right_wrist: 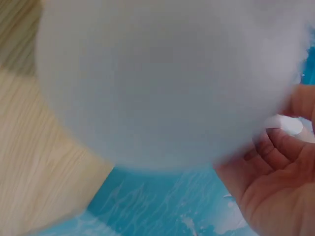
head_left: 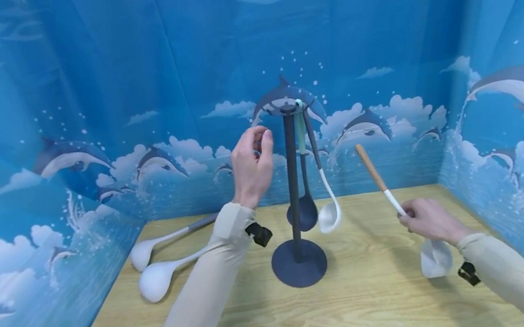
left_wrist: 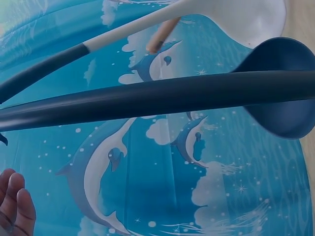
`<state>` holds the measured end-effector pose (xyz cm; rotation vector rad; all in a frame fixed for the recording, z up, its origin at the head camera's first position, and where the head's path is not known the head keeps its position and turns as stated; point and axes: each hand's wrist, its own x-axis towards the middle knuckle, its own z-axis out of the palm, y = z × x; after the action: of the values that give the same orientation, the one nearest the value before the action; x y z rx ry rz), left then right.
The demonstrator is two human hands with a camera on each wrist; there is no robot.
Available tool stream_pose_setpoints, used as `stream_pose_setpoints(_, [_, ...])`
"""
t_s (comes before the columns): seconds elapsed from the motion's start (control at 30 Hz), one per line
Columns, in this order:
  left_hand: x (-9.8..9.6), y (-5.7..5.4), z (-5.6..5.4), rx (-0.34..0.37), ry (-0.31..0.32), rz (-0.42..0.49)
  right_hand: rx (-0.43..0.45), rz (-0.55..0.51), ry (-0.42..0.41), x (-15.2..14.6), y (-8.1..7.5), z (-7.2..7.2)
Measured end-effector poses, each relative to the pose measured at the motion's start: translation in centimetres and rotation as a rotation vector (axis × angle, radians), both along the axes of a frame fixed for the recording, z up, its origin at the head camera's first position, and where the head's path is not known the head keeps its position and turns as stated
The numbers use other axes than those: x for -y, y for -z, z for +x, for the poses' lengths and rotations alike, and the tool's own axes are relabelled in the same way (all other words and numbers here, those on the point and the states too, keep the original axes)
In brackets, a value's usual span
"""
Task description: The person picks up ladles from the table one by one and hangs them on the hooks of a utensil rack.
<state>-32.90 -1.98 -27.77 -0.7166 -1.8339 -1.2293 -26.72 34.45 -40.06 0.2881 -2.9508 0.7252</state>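
Note:
My left hand point(head_left: 252, 162) is raised just left of the top of a dark utensil stand point(head_left: 299, 264), its fingers loosely bent and holding nothing. A dark ladle point(head_left: 308, 213) with a mint upper handle and a white ladle point(head_left: 330, 217) with a grey handle hang on the stand's right side. At the right, my right hand point(head_left: 430, 219) grips a white kitchen utensil point(head_left: 436, 261) by its shaft. Its wooden handle end point(head_left: 369, 167) points up and left, its head down. In the right wrist view, the blurred white head point(right_wrist: 162, 88) covers much of the frame.
Two white ladles lie at the table's left: a grey-handled ladle point(head_left: 144, 254) behind and another ladle point(head_left: 156, 282) in front, its handle end hidden by my left arm. Around the wooden table point(head_left: 369, 307) hangs a blue dolphin-print curtain point(head_left: 202, 52).

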Motion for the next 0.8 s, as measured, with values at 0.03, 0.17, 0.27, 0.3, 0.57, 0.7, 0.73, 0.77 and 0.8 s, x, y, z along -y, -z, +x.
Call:
stream_pose_setpoints(0.03, [0.0,0.0,0.0,-0.001,0.000,0.001,0.007,-0.015,-0.014,0.3,-0.1,0.1])
stream_pose_setpoints(0.17, [0.1,-0.4,0.1,-0.019,-0.002,-0.015,0.059,-0.090,-0.039,1.2,-0.7,0.3])
stream_pose_setpoints(0.27, [0.0,-1.0,0.1,-0.032,-0.004,-0.025,0.050,-0.109,-0.042,2.0,-1.1,0.3])
stream_pose_setpoints(0.3, [-0.1,-1.1,0.1,-0.033,-0.006,-0.024,0.037,-0.107,-0.043,2.2,-1.3,0.4])
stream_pose_setpoints(0.57, [-0.4,-2.4,0.6,0.007,-0.018,0.038,-0.134,-0.154,0.022,4.7,-2.4,0.8])
stream_pose_setpoints(0.7, [-0.5,-3.0,0.8,0.011,-0.028,0.060,-0.242,-0.179,0.038,5.7,-2.9,1.1])
stream_pose_setpoints(0.73, [-0.5,-3.2,0.8,0.011,-0.031,0.061,-0.264,-0.184,0.033,6.0,-3.1,1.2])
stream_pose_setpoints(0.77, [-0.5,-3.3,0.8,0.014,-0.033,0.060,-0.285,-0.188,0.027,6.3,-3.2,1.3])
stream_pose_setpoints(0.8, [-0.5,-3.4,0.8,0.022,-0.033,0.055,-0.304,-0.193,0.019,6.6,-3.3,1.4])
